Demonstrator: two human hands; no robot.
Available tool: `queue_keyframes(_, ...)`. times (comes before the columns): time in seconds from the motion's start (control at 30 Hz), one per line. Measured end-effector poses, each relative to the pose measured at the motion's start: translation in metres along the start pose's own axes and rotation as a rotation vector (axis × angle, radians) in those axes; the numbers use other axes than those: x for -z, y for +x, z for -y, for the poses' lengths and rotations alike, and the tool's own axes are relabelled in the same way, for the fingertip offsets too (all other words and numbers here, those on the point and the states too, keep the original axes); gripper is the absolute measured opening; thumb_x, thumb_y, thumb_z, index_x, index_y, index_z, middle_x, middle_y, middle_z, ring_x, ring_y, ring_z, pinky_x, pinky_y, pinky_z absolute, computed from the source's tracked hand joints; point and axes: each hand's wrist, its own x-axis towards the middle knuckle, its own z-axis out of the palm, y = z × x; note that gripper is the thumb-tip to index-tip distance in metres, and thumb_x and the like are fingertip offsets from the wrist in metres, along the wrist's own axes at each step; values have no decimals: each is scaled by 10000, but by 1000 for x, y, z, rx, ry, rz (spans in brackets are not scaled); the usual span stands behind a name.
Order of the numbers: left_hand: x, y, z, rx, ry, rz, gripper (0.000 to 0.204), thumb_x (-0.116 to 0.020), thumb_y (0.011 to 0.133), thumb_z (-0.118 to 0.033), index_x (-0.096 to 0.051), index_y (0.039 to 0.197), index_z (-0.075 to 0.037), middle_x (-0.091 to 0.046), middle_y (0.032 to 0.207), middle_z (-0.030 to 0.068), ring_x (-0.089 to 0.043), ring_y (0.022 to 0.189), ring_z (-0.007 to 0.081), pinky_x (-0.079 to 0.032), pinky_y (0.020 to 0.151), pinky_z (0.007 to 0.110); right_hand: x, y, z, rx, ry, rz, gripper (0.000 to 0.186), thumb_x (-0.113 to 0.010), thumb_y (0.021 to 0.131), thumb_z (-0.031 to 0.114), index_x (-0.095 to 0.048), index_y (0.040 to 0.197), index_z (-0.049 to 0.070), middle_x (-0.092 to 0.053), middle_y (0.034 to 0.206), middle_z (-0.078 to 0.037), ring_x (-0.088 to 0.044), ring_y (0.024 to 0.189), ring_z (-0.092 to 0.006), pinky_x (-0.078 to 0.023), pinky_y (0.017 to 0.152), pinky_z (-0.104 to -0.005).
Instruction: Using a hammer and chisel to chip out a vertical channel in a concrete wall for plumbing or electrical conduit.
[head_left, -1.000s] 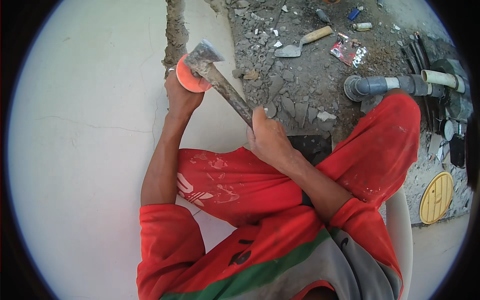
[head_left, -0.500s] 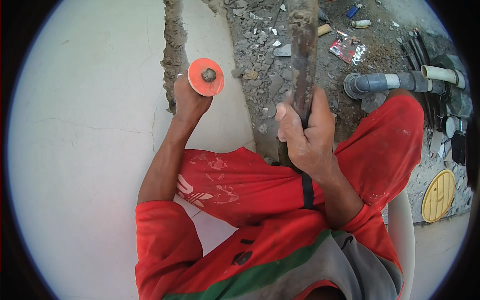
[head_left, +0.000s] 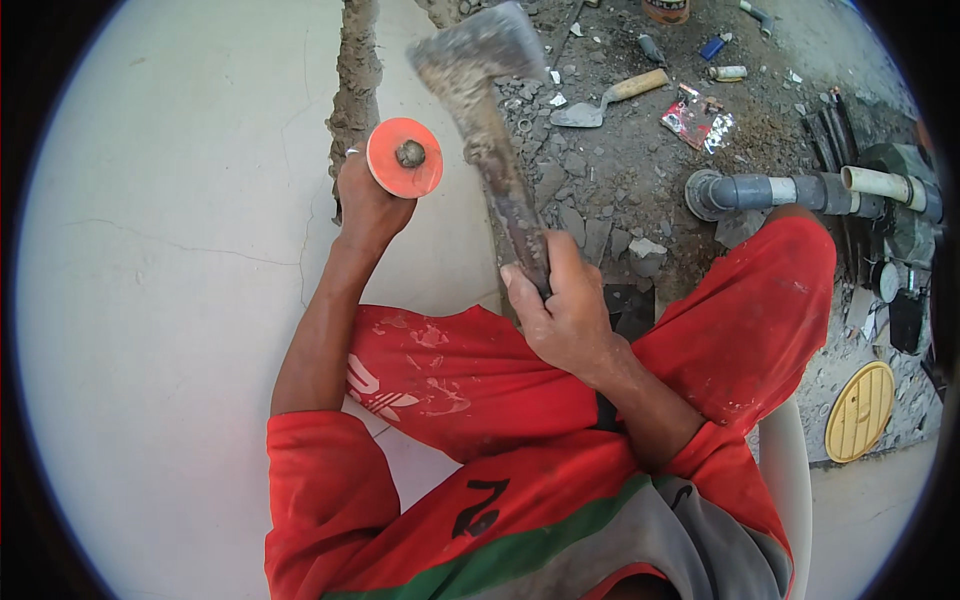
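I see from afar the right hand curled firmly around the scuffed shaft of a hatchet, its metal head flared and blurred. Farther out, the left hand makes a fist on a chisel with a round orange guard, beside a crumbly groove; beyond, a wooden-handled trowel lies on jagged grey rubble.

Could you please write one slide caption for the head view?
Right hand gripping an axe-shaped tool, left hand holding an orange-guarded tool at a rough groove in a pale surface.
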Motion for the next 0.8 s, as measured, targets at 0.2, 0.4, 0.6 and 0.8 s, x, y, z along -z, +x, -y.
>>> queue_keyframes(0.2,-10,4,-8,-5,12,68,181,-729,732,-172,-652,849,-56,-640,761,132,-588,685,337,-467,597,426,-29,-9,-52,-74,-429,115,227,-560,859,49,-375,940,-56,-568,654,-286,-604,657,-481,-477,578,-509)
queue_keyframes(0.4,-38,-11,-7,-139,100,470,181,-689,735,-182,-605,823,-46,-612,708,155,-584,650,376,-454,595,479,4,-4,-27,-24,-101,-75,234,-573,853,55,-375,924,-49,-561,640,-254,-604,631,-453,-444,549,-493)
queue_keyframes(0.6,-20,1,-26,-77,69,278,159,-686,758,-177,-635,849,-57,-638,757,153,-606,663,361,-476,593,434,25,-2,-15,-55,86,-253,192,-587,913,156,-455,928,18,-480,613,18,-487,491,-53,-393,436,-223)
queue_keyframes(0.8,-10,-4,-4,35,6,111,149,-689,779,-194,-661,855,-69,-642,765,153,-606,688,370,-477,592,423,34,4,16,237,252,-413,117,-520,943,93,-435,976,20,-500,677,-32,-475,511,-61,-416,449,-234)
